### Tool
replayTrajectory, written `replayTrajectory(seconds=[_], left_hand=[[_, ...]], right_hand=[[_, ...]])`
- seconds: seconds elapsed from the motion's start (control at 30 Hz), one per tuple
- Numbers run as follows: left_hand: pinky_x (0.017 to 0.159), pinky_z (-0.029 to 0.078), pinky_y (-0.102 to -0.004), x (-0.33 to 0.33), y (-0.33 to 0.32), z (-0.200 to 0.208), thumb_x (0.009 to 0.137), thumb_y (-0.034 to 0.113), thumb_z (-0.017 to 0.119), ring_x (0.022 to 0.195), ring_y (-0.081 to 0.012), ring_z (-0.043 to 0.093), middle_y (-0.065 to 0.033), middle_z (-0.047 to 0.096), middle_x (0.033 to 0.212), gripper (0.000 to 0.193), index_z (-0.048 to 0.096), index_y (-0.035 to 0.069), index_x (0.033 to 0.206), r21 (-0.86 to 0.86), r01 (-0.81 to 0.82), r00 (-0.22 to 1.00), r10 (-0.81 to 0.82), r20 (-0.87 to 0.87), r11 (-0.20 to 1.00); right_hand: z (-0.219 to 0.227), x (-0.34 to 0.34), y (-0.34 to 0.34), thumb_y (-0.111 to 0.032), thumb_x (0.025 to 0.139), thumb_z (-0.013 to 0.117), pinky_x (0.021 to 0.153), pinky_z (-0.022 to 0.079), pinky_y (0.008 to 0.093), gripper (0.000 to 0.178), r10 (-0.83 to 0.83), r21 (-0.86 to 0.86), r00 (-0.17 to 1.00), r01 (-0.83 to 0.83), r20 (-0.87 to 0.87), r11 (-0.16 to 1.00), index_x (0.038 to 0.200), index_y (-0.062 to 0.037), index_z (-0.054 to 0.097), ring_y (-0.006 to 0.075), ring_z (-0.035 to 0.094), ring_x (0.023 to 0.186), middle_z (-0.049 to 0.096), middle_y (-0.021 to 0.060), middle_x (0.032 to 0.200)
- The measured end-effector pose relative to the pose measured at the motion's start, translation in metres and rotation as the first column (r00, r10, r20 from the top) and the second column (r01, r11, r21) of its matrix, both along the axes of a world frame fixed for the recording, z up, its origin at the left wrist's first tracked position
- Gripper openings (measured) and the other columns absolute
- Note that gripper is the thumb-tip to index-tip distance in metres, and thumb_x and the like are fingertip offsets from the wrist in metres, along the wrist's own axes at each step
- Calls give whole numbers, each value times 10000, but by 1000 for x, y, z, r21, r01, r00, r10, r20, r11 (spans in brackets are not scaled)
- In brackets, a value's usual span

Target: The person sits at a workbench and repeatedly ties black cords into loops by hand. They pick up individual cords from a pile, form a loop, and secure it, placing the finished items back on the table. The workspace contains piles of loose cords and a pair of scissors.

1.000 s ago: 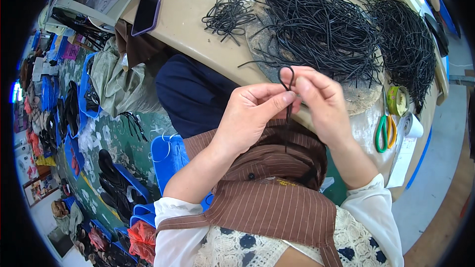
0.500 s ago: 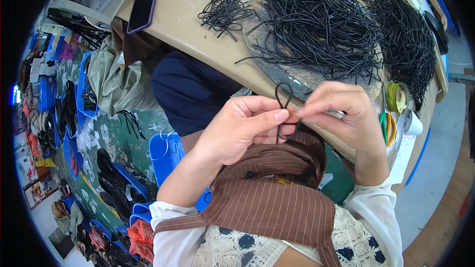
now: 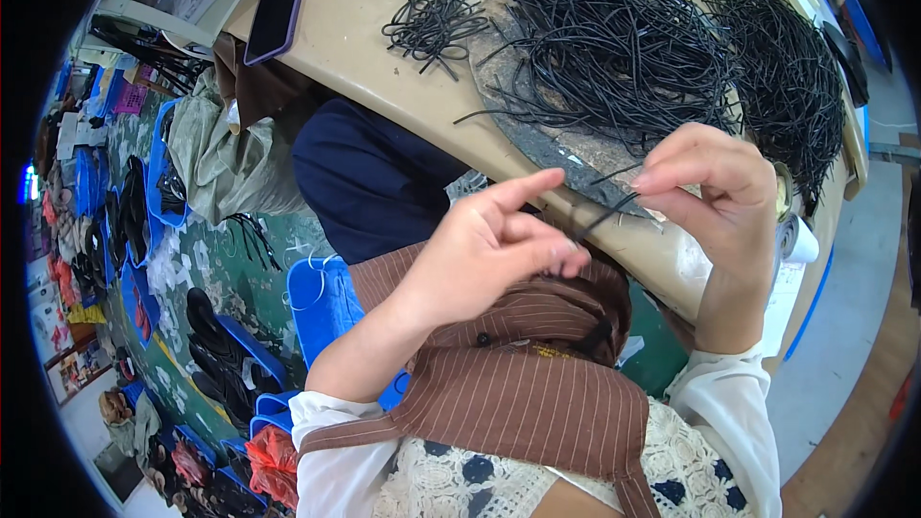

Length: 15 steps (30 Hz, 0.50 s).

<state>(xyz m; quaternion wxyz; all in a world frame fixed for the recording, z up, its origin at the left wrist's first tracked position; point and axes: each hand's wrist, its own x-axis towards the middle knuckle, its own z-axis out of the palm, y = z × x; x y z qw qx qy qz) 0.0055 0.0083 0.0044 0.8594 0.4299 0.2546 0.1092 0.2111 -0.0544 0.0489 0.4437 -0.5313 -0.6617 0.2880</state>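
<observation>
My right hand [image 3: 715,192] pinches a thin black cord [image 3: 608,216] between thumb and fingertips, above the table's near edge. The cord slants down and left toward my left hand [image 3: 504,254], whose thumb and lower fingers are pressed together at its lower end, in front of the brown striped apron. My left index finger is stretched out away from them. A short cord end also sticks out leftward from the right fingertips. Beyond my hands, a big heap of black cords [image 3: 614,48] lies on a round dark board [image 3: 537,139].
On the tan table [image 3: 365,77] are a small bundle of looped cords [image 3: 436,24], a phone [image 3: 278,14] and a second cord heap [image 3: 782,86]. A white roll [image 3: 798,240] stands beside my right hand. Blue bins [image 3: 321,297] are on the green floor at left.
My right hand has moved up and right with the cord. My left index finger has straightened. The loop that stood above my left fingers is gone, and the cord now stretches between the hands.
</observation>
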Motion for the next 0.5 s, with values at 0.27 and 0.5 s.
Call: replayTrajectory(seconds=[0.27, 0.5], left_hand=[[719, 488, -266, 4, -14, 14, 781, -83, 535, 739, -155, 606, -66, 574, 718, 801, 2, 50, 1364, 301, -195, 970, 137, 202, 933], [669, 464, -194, 1, -8, 0, 809, -29, 534, 747, -81, 579, -56, 588, 798, 488, 342, -10, 1258, 368, -191, 981, 160, 114, 910]], right_hand=[[-24, -28, -3, -9, 776, 598, 606, 445, 181, 68, -148, -464, 780, -196, -607, 864, 798, -6, 533, 56, 551, 691, 581, 6, 736], [-10, -22, -21, -15, 773, 606, 642, 464, 199, 133, -22, -440, 812, -293, -583, 849, 898, 23, 585, 102, 587, 728, 624, 69, 802]])
